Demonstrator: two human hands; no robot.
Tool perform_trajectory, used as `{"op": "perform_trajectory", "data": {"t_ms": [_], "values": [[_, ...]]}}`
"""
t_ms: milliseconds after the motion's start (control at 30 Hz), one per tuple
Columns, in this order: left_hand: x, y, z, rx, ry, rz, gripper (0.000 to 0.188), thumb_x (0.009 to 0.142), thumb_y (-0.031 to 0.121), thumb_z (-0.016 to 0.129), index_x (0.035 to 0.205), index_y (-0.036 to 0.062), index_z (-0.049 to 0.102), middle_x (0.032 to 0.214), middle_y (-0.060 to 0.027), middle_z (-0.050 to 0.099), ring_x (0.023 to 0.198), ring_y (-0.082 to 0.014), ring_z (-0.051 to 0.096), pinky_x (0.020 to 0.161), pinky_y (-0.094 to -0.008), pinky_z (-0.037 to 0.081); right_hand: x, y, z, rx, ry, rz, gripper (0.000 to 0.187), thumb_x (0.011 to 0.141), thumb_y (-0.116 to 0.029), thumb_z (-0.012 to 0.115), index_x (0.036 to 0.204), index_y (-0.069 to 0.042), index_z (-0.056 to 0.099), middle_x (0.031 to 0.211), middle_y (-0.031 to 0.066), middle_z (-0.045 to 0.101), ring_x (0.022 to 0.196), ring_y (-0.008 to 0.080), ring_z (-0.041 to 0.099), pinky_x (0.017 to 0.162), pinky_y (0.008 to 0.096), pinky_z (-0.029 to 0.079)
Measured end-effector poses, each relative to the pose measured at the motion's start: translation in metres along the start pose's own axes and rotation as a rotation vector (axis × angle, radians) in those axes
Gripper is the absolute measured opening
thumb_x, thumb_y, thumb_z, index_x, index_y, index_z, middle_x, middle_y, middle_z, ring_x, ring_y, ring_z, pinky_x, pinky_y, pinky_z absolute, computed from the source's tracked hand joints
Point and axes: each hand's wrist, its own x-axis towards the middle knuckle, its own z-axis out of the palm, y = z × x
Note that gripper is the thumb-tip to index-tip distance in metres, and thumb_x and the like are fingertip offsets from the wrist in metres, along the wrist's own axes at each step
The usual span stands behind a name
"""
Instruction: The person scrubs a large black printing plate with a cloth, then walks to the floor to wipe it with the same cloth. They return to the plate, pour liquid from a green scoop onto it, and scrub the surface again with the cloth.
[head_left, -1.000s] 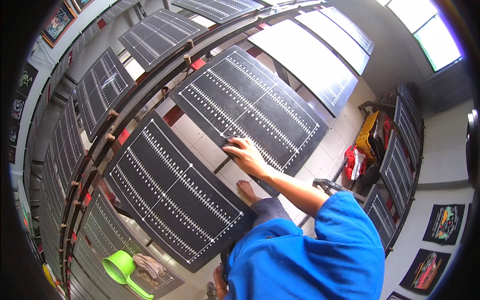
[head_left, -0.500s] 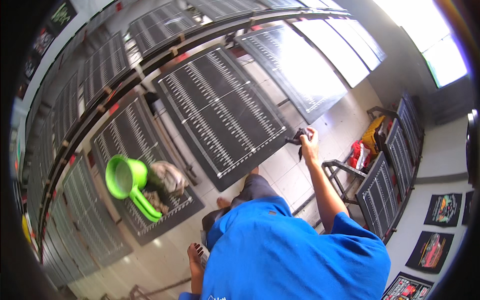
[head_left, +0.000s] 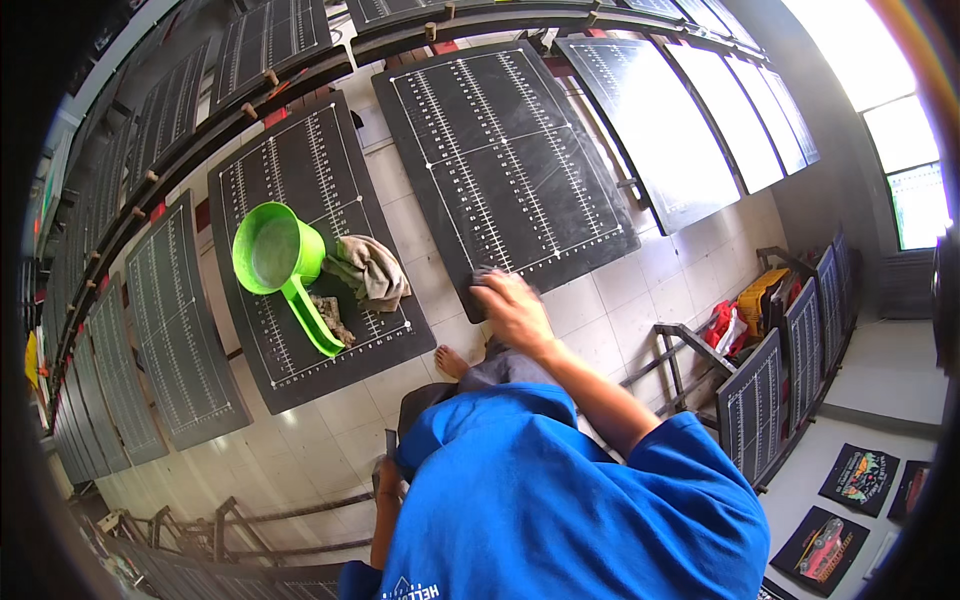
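My right hand (head_left: 515,312) is closed around a dark, crumpled cloth (head_left: 482,276). It presses the cloth onto the near left corner of a black board (head_left: 455,190) printed with white ruled lines. Low beside my body hangs my left hand (head_left: 386,474), its fingers mostly hidden. On the neighbouring board (head_left: 345,185) to the left rests a bright green dipper (head_left: 312,247) with a long handle. A greyish rag (head_left: 378,272) lies against the dipper, and a smaller brownish rag (head_left: 333,318) is near its handle.
More black boards (head_left: 180,320) stand in rows on both sides, some glaring with window light (head_left: 650,130). A dark rail (head_left: 330,68) with wooden pegs runs behind them. At right, a metal rack (head_left: 690,350) stands near red and yellow bags (head_left: 724,328). Tiled floor (head_left: 600,340) shows between.
My right hand has swung left and toward me with the cloth, from the board's near right corner to its near left corner. My left hand has drawn in beside my body. The view has shifted.
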Motion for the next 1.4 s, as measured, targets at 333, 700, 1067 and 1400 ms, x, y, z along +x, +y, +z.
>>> {"op": "perform_trajectory", "data": {"t_ms": [333, 700, 1067, 1400], "values": [[0.031, 0.015, -0.008, -0.364, 0.045, -0.224, 0.029, 0.093, 0.014, 0.054, 0.119, 0.0015, 0.061, 0.103, -0.0181, 0.066, 0.089, -0.036, 0.064, 0.078, -0.0431, 0.053, -0.027, 0.103, -0.003, -0.336, 0.301, 0.337, 0.048, 0.088, -0.002, 0.054, 0.136, -0.007, 0.052, 0.139, 0.0186, 0.053, 0.137, 0.0441, 0.04, 0.115, 0.055, 0.03], [0.097, 0.16, -0.032, -0.8, 0.077, -0.446, 0.038, 0.101, 0.038, 0.05, 0.116, 0.0044, 0.06, 0.108, -0.0093, 0.069, 0.086, -0.0185, 0.067, 0.072, -0.0313, 0.051, 0.023, 0.14, -0.058, -0.302, 0.216, 0.552, 0.046, 0.093, -0.006, 0.054, 0.138, -0.007, 0.05, 0.143, 0.0208, 0.048, 0.139, 0.0386, 0.039, 0.117, 0.0548, 0.023], [0.129, 0.183, 0.06, -0.818, 0.061, -0.517, 0.049, 0.102, 0.043, 0.044, 0.131, 0.0043, 0.054, 0.115, -0.0127, 0.068, 0.098, -0.0248, 0.07, 0.07, -0.0374, 0.057, 0.167, 0.035, 0.031, -0.151, -0.413, -0.104, 0.057, 0.094, -0.021, 0.055, 0.148, -0.011, 0.04, 0.149, 0.0208, 0.039, 0.144, 0.042, 0.03, 0.118, 0.0586, 0.022], [0.085, 0.223, 0.062, -1.025, 0.189, -0.545, 0.046, 0.103, 0.039, 0.048, 0.129, 0.0022, 0.052, 0.117, -0.0122, 0.065, 0.095, -0.0257, 0.069, 0.07, -0.0353, 0.057, 0.519, 0.141, 0.131, -0.221, 0.109, -0.04, 0.054, 0.097, -0.035, 0.045, 0.144, -0.009, 0.046, 0.148, 0.0208, 0.044, 0.142, 0.0418, 0.034, 0.118, 0.0583, 0.02]]}}
